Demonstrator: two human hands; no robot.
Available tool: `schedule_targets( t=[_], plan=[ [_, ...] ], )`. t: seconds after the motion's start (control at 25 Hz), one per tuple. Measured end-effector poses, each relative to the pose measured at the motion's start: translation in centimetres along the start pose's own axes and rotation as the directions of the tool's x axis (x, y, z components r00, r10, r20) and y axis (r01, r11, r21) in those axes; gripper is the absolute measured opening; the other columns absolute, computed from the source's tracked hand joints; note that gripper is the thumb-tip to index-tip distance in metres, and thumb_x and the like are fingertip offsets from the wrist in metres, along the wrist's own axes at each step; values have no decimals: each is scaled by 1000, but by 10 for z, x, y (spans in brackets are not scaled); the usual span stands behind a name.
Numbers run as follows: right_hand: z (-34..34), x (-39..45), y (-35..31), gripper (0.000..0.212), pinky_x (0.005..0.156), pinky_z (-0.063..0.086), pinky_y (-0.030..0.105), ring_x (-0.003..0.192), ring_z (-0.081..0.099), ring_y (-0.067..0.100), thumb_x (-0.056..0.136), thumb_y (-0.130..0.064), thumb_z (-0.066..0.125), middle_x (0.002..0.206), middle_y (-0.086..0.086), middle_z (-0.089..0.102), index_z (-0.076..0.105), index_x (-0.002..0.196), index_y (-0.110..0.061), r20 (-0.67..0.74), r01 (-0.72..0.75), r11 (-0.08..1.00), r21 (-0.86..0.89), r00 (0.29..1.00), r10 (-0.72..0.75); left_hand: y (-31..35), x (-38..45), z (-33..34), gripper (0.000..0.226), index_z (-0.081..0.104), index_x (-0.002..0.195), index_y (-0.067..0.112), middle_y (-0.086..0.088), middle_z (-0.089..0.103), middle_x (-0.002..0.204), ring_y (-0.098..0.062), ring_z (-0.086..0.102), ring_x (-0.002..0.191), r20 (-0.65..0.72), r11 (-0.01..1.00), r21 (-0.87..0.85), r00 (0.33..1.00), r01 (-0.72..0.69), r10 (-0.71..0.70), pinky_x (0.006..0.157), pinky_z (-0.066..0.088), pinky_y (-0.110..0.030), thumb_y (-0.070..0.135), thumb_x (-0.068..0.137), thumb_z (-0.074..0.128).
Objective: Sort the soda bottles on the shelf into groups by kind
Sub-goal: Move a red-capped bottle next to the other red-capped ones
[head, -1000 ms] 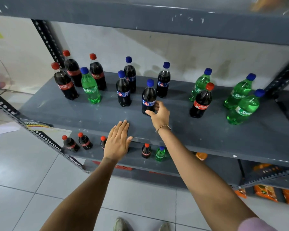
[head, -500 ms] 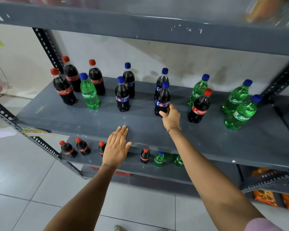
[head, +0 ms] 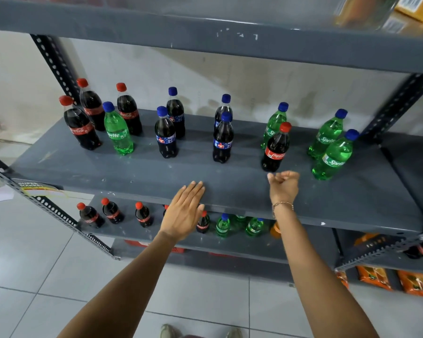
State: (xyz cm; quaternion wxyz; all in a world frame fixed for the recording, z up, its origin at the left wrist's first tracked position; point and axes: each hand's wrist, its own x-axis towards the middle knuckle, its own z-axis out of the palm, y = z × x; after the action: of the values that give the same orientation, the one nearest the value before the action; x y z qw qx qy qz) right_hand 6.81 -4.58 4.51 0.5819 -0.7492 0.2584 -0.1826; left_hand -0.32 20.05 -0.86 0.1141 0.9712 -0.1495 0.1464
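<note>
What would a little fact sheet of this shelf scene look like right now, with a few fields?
middle shelf: eleven upright soda bottles
kinds: dark red-capped, dark blue-capped, green blue-capped
strays: green bottle among the red caps at left; red-capped bottle among the greens at right
left hand: flat on the shelf's front edge, empty
right hand: loosely curled, empty, just short of that red-capped bottle

Both forearms are bare, with no sleeves showing on either arm. The right wrist wears a thin gold-coloured chain bracelet (head: 282,204) with small beads or links, sitting just below the right hand (head: 284,185). The left hand (head: 184,213) and its wrist carry no jewellery, and no rings can be made out on either hand. At the 6 o'clock edge of the view, the toes of two worn, greyish-beige shoes (head: 167,331) show, their detail unclear.
</note>
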Motion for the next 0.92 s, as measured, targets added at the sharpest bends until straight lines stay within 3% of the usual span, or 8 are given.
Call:
schedule_targets(
  t=[0.04,0.16,0.24,0.36,0.48,0.76,0.92],
  plan=[
    [-10,9,0,30,95,46,43,87,55,24,77,-4,67,85,6,57,42,95,-8,72,17,1000,-20,997,-16,7,3,2,56,47,134,1,-13,47,141,-26,36,135,13,1000,2,1000,-6,6,113,20,-39,34,100,17],
    [-26,38,-3,62,109,35,41,125,42,26,77,-9,69,136,16,43,33,128,-6,287,134,983,-128,953,-93,12,3,6,58,45,135,2,-12,45,143,-27,36,135,48,999,23,998,35,-36,111,20,-37,37,100,14],
    [-28,54,-6,74,113,29,42,135,33,26,79,-9,67,148,15,32,23,138,-8,391,206,967,-150,911,-134,10,2,6,60,45,136,3,-12,45,143,-28,36,135,45,999,39,999,30,-31,111,20,-37,39,101,13],
    [-26,64,-12,67,110,35,40,128,43,25,78,-2,65,140,15,43,29,135,-7,473,250,963,-95,863,-178,14,1,5,58,45,136,2,-13,45,143,-28,35,135,19,997,16,997,81,-81,112,20,-38,38,100,18],
    [-24,57,-16,56,101,41,34,117,51,23,78,3,63,130,17,51,37,127,-3,477,242,969,-56,859,-187,8,-7,1,56,43,137,1,-15,43,144,-28,33,136,-13,986,13,986,168,-168,113,18,-38,36,98,23],
    [-3,-2,-16,53,90,45,26,102,54,14,76,1,67,114,5,55,43,123,-4,523,238,971,11,827,-209,-82,-38,-28,68,36,140,-2,-18,35,148,-29,25,140,-32,947,62,949,316,-315,116,5,-31,46,99,11],
    [54,-62,-26,52,78,49,5,91,59,9,70,-1,73,106,2,60,49,117,-8,586,232,971,54,780,-219,-152,-53,-54,75,38,138,-6,-22,36,146,-33,28,138,-58,924,55,925,379,-376,114,2,-27,51,97,10]
  ],
)
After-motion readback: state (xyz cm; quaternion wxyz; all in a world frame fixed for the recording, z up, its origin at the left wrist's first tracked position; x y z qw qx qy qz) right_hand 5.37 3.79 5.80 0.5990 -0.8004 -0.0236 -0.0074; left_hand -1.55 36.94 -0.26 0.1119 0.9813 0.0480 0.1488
